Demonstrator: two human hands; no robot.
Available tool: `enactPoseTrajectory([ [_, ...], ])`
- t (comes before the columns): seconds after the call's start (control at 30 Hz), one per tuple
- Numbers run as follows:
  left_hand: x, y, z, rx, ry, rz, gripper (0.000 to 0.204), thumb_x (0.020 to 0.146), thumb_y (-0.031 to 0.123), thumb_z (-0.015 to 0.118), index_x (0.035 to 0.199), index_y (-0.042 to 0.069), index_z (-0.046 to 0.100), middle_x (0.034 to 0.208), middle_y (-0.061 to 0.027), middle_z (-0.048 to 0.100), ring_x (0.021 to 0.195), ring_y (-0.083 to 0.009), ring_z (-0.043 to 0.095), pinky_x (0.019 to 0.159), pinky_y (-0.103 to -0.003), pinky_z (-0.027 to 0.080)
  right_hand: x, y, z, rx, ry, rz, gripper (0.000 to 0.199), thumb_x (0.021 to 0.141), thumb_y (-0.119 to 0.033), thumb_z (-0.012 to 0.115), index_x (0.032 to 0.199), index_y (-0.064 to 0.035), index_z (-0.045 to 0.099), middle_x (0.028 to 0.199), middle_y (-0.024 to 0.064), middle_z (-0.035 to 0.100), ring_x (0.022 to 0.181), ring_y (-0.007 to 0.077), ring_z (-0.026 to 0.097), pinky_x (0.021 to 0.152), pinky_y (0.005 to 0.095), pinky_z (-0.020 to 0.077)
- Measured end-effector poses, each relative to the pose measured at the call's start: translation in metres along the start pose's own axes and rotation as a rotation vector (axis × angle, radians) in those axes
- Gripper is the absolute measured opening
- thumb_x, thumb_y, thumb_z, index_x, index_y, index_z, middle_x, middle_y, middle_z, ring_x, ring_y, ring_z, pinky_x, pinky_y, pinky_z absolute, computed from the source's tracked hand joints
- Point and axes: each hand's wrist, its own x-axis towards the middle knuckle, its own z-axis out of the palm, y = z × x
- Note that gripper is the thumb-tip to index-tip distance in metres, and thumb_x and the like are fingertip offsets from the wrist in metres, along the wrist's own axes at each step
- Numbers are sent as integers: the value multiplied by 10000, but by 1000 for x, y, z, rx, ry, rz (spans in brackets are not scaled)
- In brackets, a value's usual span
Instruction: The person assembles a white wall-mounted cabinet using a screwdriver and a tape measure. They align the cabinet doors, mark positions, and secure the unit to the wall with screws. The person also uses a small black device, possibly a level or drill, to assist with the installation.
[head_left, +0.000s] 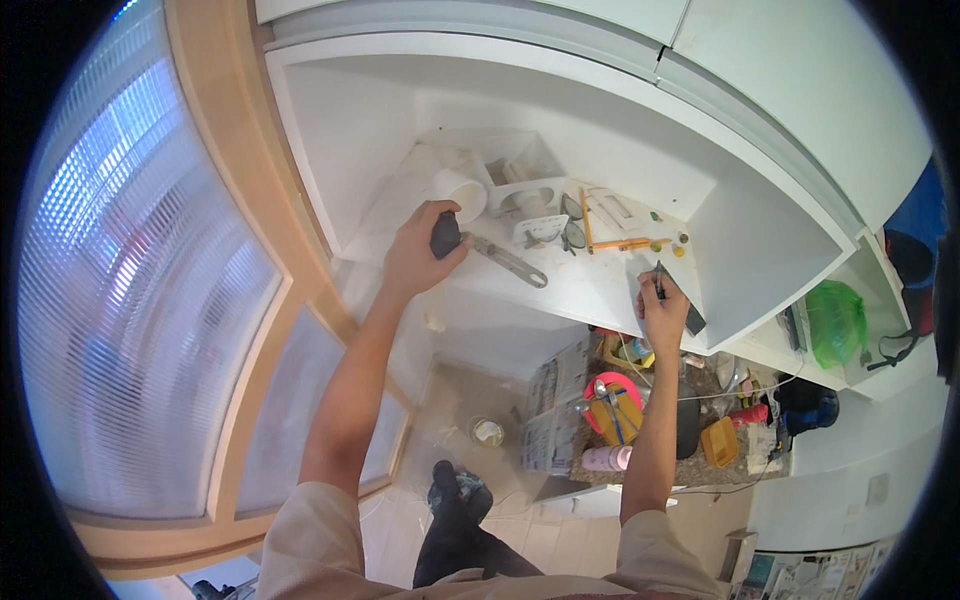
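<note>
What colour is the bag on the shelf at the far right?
Bright green, translucent plastic bag, seen in the head view.

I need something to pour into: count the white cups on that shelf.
1: a white cup lies on its side on the white shelf, just above the left hand. Others may sit hidden among the clutter behind it.

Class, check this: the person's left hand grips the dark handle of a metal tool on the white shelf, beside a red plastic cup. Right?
Not quite. In the head view the left hand grips the dark handle on the white shelf, but the plastic cup beside it is white, not red.
</note>
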Motion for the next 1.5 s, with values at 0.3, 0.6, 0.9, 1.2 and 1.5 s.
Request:
enactPoseTrajectory([
  [0.3, 0, 4, -3, 34, -55, -60, 451, 866, 275, 802, 1241, 110, 614, 1145, -139, 672, 1023, -361, 684, 860, -451, 552, 0, -6, 0, -14, 16, 19, 254, 1009, -214, 662, 934, 20, 722, 588, 32, 614, 511, 91, 565, 508, 277, 445],
  [0.6, 0, 4, -2, 10, -6, -23, 471, 835, 228, 826, 1239, 105, 618, 1092, -177, 681, 968, -381, 683, 845, -445, 544, 3, 2, 0, -54, 23, -6, 288, 1008, -271, 683, 951, 6, 738, 561, 26, 603, 505, 93, 568, 511, 285, 440],
  [0.9, -1, 4, -2, 54, -36, -52, 447, 869, 279, 798, 1245, 119, 617, 1145, -147, 680, 1015, -376, 693, 836, -454, 559, 2, 4, 1, -12, 21, -4, 289, 1017, -268, 674, 943, 5, 733, 572, 27, 607, 506, 94, 561, 508, 285, 437],
  [1.2, 1, 3, 3, 25, 4, -23, 464, 838, 245, 831, 1227, 94, 628, 1091, -167, 683, 947, -376, 682, 834, -436, 544, 4, 4, 2, 9, 22, 19, 270, 1016, -242, 680, 938, 12, 725, 569, 30, 608, 501, 94, 566, 503, 283, 439],
  [1.5, 0, 11, -2, 46, -55, -107, 459, 866, 292, 804, 1243, 104, 622, 1169, -147, 683, 1056, -378, 691, 873, -460, 559, 1, -3, 0, -36, 27, 1, 272, 1011, -250, 681, 917, 2, 722, 567, 32, 610, 499, 100, 579, 509, 283, 447],
])
